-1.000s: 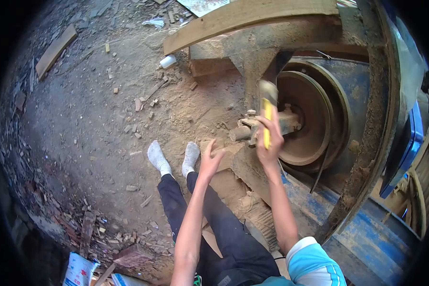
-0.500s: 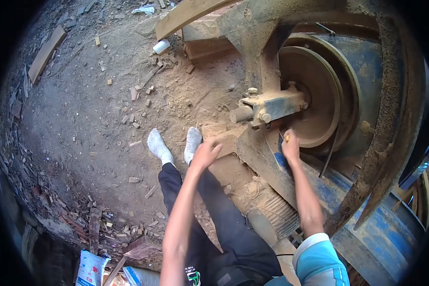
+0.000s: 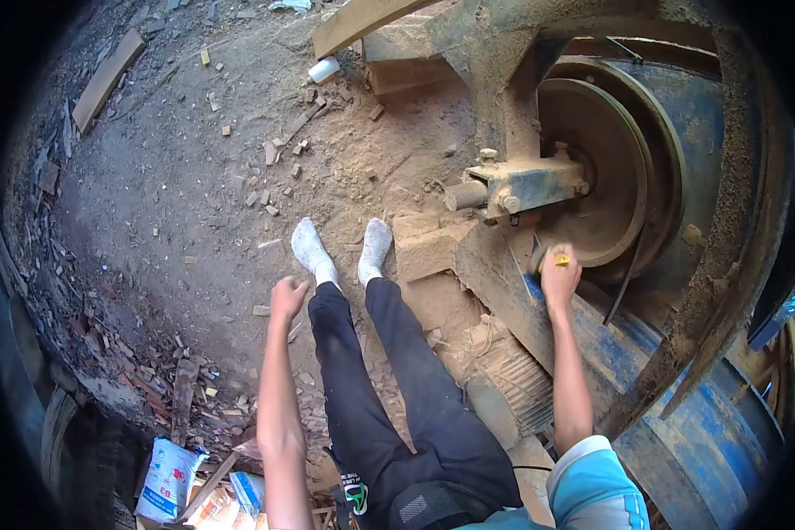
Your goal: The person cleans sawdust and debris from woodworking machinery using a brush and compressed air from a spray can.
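My right hand (image 3: 560,276) is closed round a small yellow-handled tool (image 3: 562,260); its working end is hard to make out. It is beside the lower rim of a large dusty metal wheel (image 3: 589,168), inside a machine. My left hand (image 3: 289,298) hangs over the dirt floor, left of my legs, with its fingers curled in and nothing visible in them. Above my right hand, a bolted metal bracket (image 3: 539,187) with a round shaft end (image 3: 465,195) sits in front of the wheel. Sawdust coats both.
A sloping blue metal beam (image 3: 627,362) runs along my right. My socked feet (image 3: 376,243) stand by a sawdust-covered block (image 3: 430,252). Wood scraps (image 3: 272,210), a white cylinder (image 3: 324,70) and a plank (image 3: 108,79) lie on the ground. A printed sack (image 3: 168,480) is at lower left.
My left hand has swung left and down, away from the block, and its fingers have curled in. My right hand stays near the wheel with the yellow tool. The view has shifted slightly.
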`<action>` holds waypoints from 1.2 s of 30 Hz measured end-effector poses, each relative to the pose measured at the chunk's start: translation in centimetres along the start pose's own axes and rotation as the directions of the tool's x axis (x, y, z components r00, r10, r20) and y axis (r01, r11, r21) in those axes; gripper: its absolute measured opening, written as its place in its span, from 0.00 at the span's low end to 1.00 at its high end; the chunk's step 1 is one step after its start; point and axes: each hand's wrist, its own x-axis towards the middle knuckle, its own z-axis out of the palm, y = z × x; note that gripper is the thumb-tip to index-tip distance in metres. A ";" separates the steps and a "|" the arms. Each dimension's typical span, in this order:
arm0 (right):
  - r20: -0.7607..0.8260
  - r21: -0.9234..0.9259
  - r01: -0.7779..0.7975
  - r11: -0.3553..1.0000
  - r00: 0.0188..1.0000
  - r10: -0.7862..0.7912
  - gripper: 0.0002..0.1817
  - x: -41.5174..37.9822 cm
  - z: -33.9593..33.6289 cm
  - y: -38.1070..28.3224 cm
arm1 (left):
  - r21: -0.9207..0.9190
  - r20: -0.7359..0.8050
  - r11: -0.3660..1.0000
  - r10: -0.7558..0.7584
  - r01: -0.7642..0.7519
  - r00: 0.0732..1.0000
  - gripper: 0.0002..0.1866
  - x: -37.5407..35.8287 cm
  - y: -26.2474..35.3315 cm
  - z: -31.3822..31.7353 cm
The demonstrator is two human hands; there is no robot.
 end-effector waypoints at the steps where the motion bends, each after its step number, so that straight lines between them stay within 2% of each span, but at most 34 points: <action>1: -0.023 -0.098 -0.027 0.995 0.999 0.025 0.03 -0.6 0.7 1.1 | -0.038 -0.073 0.994 0.103 -0.106 0.992 0.18 0.4 2.1 0.8; 2: -0.015 0.061 -0.055 0.997 0.998 0.056 0.04 -1.1 2.1 3.7 | -0.108 -0.023 0.987 0.114 -0.116 0.993 0.17 0.3 4.9 0.8; 3: -0.036 0.192 -0.168 0.967 0.983 0.178 0.05 -1.6 2.8 4.0 | -0.179 0.024 0.976 0.128 -0.122 0.991 0.16 0.0 7.9 0.5; 4: -0.079 0.286 -0.236 0.929 0.960 0.269 0.05 -1.5 4.9 5.2 | -0.238 0.020 0.949 0.216 -0.205 0.976 0.16 -0.1 10.0 0.9; 6: -0.081 0.498 -0.388 0.775 0.869 0.488 0.06 -0.7 8.3 6.2 | -0.343 0.003 0.886 0.334 -0.313 0.942 0.15 -0.6 13.7 1.5; 8: 0.160 0.858 -0.398 0.323 0.807 0.569 0.05 -1.2 5.9 5.1 | -0.411 0.006 0.850 0.365 -0.330 0.931 0.14 -1.3 16.0 2.3; 9: 0.288 0.928 -0.371 0.041 0.781 0.554 0.05 -1.6 4.4 4.5 | -0.434 0.015 0.842 0.363 -0.321 0.932 0.15 -1.6 16.8 2.6; 10: 0.168 0.899 -0.329 0.290 0.869 0.465 0.05 -2.2 3.5 4.4 | -0.458 0.017 0.832 0.360 -0.313 0.933 0.15 -1.5 17.4 2.8; 11: 0.048 0.789 -0.270 0.552 0.923 0.382 0.05 -2.1 3.9 4.8 | -0.420 0.031 0.856 0.345 -0.301 0.938 0.15 -1.5 17.7 3.0; 12: -0.044 0.605 -0.186 0.774 0.963 0.266 0.05 -2.5 4.5 5.9 | -0.384 0.056 0.879 0.327 -0.282 0.943 0.15 -2.0 17.9 3.4; 13: -0.105 0.378 -0.070 0.923 0.987 0.118 0.05 -2.5 5.4 6.7 | -0.348 0.068 0.897 0.313 -0.271 0.947 0.15 -2.2 18.3 3.7; 14: 0.004 0.600 -0.159 0.784 0.981 0.195 0.06 -2.2 5.7 4.8 | -0.255 0.027 0.911 0.342 -0.324 0.939 0.14 -2.9 18.7 3.9; 15: 0.356 0.801 -0.464 0.380 0.877 0.321 0.05 -1.9 5.3 3.2 | -0.201 0.068 0.911 0.379 -0.360 0.923 0.14 -3.7 19.1 4.1; 17: 0.276 0.870 -0.375 0.320 0.909 0.312 0.05 -1.6 4.4 3.7 | -0.092 0.165 0.898 0.440 -0.430 0.883 0.14 -5.6 20.3 4.0; 18: 0.262 0.820 -0.410 0.399 0.889 0.375 0.03 -1.4 3.3 4.0 | -0.012 0.149 0.809 0.583 -0.588 0.799 0.13 -6.0 20.3 5.1; 19: 0.110 0.681 -0.267 0.682 0.958 0.264 0.02 -1.5 3.4 6.3 | 0.066 0.145 0.690 0.708 -0.721 0.691 0.12 -6.5 20.5 6.6; 21: 0.167 0.468 -0.331 0.820 0.944 0.286 0.02 -1.9 1.7 4.6 | 0.094 0.048 0.418 0.905 -0.904 0.423 0.08 -7.7 22.3 9.4; 22: 0.076 0.458 -0.218 0.862 0.975 0.207 0.02 -1.7 3.2 5.2 | 0.060 0.024 0.354 0.934 -0.934 0.355 0.08 -8.2 24.0 10.8; 23: 0.090 0.443 -0.119 0.889 0.992 0.088 0.01 -1.0 6.8 9.5 | 0.030 -0.001 0.289 0.957 -0.957 0.289 0.10 -8.6 26.0 12.3; 25: 0.045 0.411 -0.040 0.911 0.999 0.024 0.02 -1.6 7.0 7.0 | 0.049 -0.128 0.291 0.951 -0.956 0.283 0.14 -8.9 30.4 14.8; 26: 0.190 0.663 -0.330 0.672 0.943 0.275 0.02 -1.5 6.4 6.0 | 0.124 -0.116 0.366 0.928 -0.922 0.353 0.15 -8.5 32.5 16.2; 27: 0.403 0.776 -0.555 0.300 0.802 0.441 0.03 -1.8 5.2 5.4 | 0.192 -0.108 0.439 0.898 -0.878 0.426 0.15 -7.9 34.3 17.8; 28: 0.333 0.803 -0.467 0.369 0.866 0.372 0.03 -2.8 3.6 5.2 | 0.208 -0.127 0.495 0.869 -0.843 0.479 0.16 -7.3 35.7 19.7; 29: 0.214 0.675 -0.341 0.654 0.939 0.270 0.03 -2.7 3.8 5.0 | 0.223 -0.138 0.542 0.841 -0.810 0.524 0.16 -6.4 36.7 21.7; 30: 0.137 0.473 -0.181 0.862 0.982 0.131 0.03 -3.1 4.3 4.9 | 0.240 -0.141 0.590 0.807 -0.771 0.574 0.16 -5.7 36.8 23.7; 31: 0.107 0.213 0.009 0.977 0.994 -0.032 0.03 -3.6 4.3 5.1 | 0.309 -0.150 0.553 0.832 -0.774 0.534 0.17 -5.7 37.1 23.8; 32: 0.199 0.222 0.031 0.975 0.977 -0.077 0.03 -3.2 5.4 5.2 | 0.326 -0.078 0.510 0.853 -0.796 0.515 0.16 -5.9 37.2 23.6; 33: 0.107 0.166 0.110 0.980 0.986 -0.129 0.02 -2.8 6.8 4.9 | 0.350 -0.017 0.456 0.877 -0.818 0.481 0.15 -5.4 37.8 23.1; 34: 0.089 0.363 -0.061 0.930 0.996 0.030 0.02 -2.0 7.9 7.0 | 0.299 -0.027 0.502 0.854 -0.811 0.519 0.14 -5.4 38.2 22.5; 35: 0.110 0.539 -0.221 0.813 0.975 0.192 0.02 -1.8 7.5 7.0 | 0.242 -0.027 0.549 0.828 -0.800 0.560 0.13 -5.7 38.2 22.3; 36: 0.364 0.747 -0.562 0.355 0.793 0.489 0.03 -1.7 5.9 7.6 | 0.184 -0.020 0.593 0.799 -0.784 0.601 0.12 -6.0 37.9 22.0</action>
